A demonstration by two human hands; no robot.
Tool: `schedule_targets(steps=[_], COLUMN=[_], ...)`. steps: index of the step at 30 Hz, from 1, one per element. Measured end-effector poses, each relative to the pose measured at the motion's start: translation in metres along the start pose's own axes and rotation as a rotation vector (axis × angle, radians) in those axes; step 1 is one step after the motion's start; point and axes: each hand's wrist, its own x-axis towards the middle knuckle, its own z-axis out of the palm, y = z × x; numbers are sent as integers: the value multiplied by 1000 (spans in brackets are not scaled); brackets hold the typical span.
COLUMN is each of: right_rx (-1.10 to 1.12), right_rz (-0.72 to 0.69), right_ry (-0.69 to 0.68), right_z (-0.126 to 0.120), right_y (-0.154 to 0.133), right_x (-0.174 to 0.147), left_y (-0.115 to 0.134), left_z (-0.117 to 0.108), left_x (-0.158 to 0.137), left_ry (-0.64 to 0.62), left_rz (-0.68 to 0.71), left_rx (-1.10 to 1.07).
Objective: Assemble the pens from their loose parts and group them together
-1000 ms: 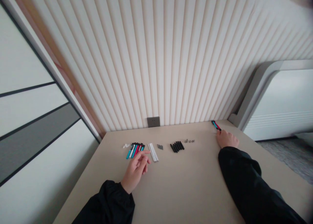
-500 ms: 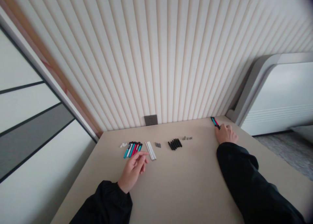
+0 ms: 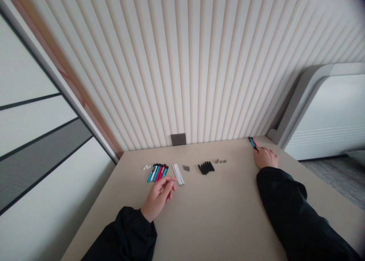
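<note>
Over the table (image 3: 211, 215), my left hand (image 3: 159, 196) hovers just in front of the coloured pen barrels, its fingers loosely bent and the index finger stretched out. Nothing shows in it. The blue, white and red barrels (image 3: 157, 172) lie side by side, partly behind that hand. Thin white refills (image 3: 178, 175) lie close to its index fingertip. At the far right corner, my right hand (image 3: 266, 157) rests on the table with its fingers closed at the near black end of a pen (image 3: 253, 143). A blue and a red pen lie together there; the fingertips are partly hidden.
Small clear-white pieces (image 3: 147, 167) lie left of the barrels. Right of the refills are small grey springs (image 3: 186, 168), several black grips (image 3: 206, 167) and small grey metal tips (image 3: 220, 161). A wall socket (image 3: 178, 139) sits behind the table's back edge.
The whole view has shifted slightly, so everything sits a little further right. Both hands keep nearly the same places over the table.
</note>
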Motion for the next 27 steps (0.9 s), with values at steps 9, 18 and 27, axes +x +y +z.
schedule_targets(steps=[9,18,27], right_rx=[-24,-40,-11], right_rz=[7,9,-3], right_ry=[-6,0,-19], right_z=[2,6,6], right_y=[2,5,5], right_x=[1,3,4], left_y=[-2,-1,-2], left_z=[0,-1,-1], left_x=[0,0,0], left_ry=[15,-8,-24], left_rz=[1,4,16], left_rx=[7,8,9])
